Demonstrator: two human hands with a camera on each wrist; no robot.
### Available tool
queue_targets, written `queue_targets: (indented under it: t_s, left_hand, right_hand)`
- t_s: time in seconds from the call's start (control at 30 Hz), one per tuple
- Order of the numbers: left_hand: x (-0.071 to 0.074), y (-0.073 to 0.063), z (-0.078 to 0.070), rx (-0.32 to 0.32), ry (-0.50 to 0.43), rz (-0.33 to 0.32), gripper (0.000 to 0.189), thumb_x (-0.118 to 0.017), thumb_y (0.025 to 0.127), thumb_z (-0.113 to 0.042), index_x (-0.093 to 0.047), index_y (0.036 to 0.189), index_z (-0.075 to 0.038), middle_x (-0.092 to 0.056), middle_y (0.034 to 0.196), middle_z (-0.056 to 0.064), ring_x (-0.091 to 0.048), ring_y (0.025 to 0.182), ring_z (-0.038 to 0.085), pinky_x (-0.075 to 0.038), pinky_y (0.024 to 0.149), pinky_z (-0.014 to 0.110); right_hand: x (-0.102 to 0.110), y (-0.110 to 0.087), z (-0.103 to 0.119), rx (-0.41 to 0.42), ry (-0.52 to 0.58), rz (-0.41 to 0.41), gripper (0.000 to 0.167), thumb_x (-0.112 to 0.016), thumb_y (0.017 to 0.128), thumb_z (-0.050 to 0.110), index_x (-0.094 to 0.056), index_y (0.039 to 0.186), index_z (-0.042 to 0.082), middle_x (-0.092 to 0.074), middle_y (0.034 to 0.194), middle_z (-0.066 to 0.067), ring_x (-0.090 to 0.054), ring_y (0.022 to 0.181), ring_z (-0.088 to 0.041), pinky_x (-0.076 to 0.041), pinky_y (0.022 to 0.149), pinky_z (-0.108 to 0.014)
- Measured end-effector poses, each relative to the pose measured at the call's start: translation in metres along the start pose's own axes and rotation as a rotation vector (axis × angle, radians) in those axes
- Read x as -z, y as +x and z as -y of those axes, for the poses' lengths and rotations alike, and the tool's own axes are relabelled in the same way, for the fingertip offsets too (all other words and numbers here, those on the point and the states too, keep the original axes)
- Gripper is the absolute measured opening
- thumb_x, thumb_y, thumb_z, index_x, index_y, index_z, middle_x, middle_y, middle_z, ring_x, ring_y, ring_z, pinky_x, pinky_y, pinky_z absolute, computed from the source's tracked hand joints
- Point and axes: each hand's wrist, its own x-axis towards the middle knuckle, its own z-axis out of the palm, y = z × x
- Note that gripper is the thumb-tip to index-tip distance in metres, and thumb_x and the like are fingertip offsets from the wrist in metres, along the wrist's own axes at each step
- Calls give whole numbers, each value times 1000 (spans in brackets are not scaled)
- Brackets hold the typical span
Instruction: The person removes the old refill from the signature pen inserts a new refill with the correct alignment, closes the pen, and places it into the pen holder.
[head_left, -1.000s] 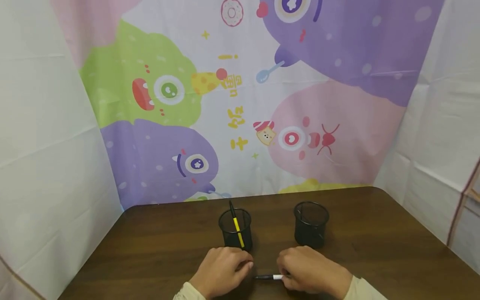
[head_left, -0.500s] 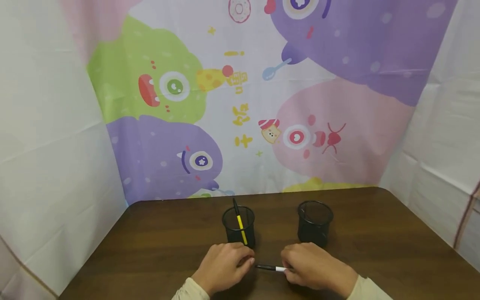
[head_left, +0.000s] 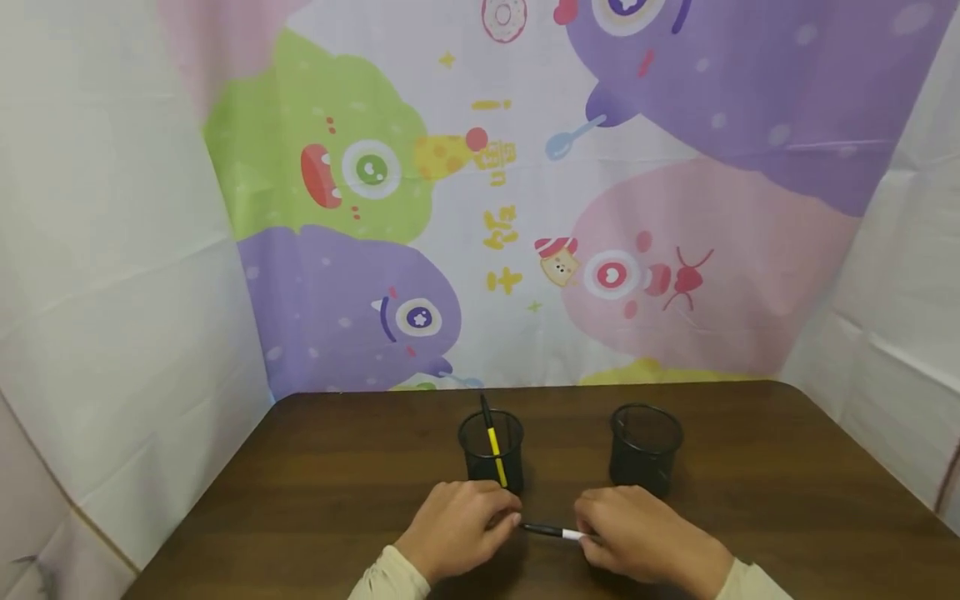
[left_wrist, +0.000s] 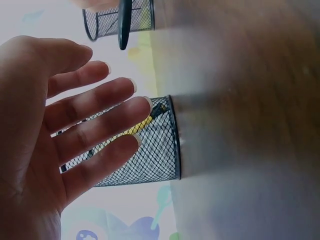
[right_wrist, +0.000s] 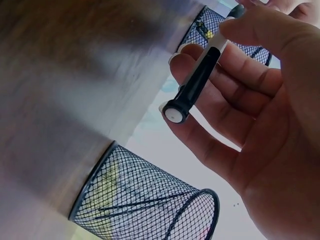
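My right hand (head_left: 641, 533) pinches a black and white marker (head_left: 551, 531) between thumb and fingers. In the right wrist view the marker (right_wrist: 197, 82) shows a round white end, and its other end points toward my left hand. My left hand (head_left: 463, 527) holds nothing; its fingers (left_wrist: 107, 117) are spread and gently bent in the left wrist view. The marker's black end lies right at the left thumb tip in the head view. Just beyond the left hand is a black mesh pen cup (head_left: 468, 467) with a yellow and black pen (head_left: 494, 450) leaning in it.
A second black mesh cup (head_left: 645, 467) stands beyond my right hand. Both cups are on a dark brown wooden table (head_left: 337, 467). A cartoon-printed cloth (head_left: 517, 333) hangs behind the table, with white cloth walls (head_left: 135, 317) on either side.
The head view has turned slightly left, so everything shifts right in it. The marker's black end has come up level with the left thumb tip. The right hand still holds the marker.
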Motion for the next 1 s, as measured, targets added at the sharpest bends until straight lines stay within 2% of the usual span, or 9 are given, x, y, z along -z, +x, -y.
queue_targets:
  t_s: [0.2, 0.53, 0.87, 1.0]
  left_hand:
    - [0, 3, 3, 4, 8, 14, 12, -66, 96, -33, -76, 97, -27, -68, 89, -18, -59, 70, -5, -47, 54, 19]
    - [1, -1, 1, 23, 5, 18, 12, -66, 96, -33, -76, 97, -27, -69, 89, -18, -60, 71, -4, -49, 56, 22]
    - [-3, 0, 1, 10, -55, -17, 16, -64, 97, -34, -76, 100, -25, -69, 90, -18, -59, 75, -7, -49, 60, 19]
    - [-3, 1, 0, 15, -103, 11, 18, -63, 99, -36, -76, 102, -24, -69, 92, -19, -57, 75, -9, -49, 61, 17]
  right_hand:
    - [2, 1, 1, 1, -34, -19, 18, -76, 84, 20, -59, 78, 22, -49, 74, 17, -43, 61, 2, -44, 52, -26]
    - [-1, 0, 1, 30, -25, -43, 18, -76, 84, 19, -60, 78, 22, -49, 74, 17, -43, 60, 2, -43, 51, -25]
    - [0, 1, 1, 11, -29, -52, 17, -74, 86, 18, -59, 78, 21, -50, 74, 17, -43, 60, 2, -43, 51, -24]
    - [1, 1, 1, 10, -25, -57, 17, -74, 86, 18, -59, 79, 21, -50, 74, 17, -42, 60, 3, -43, 50, -23]
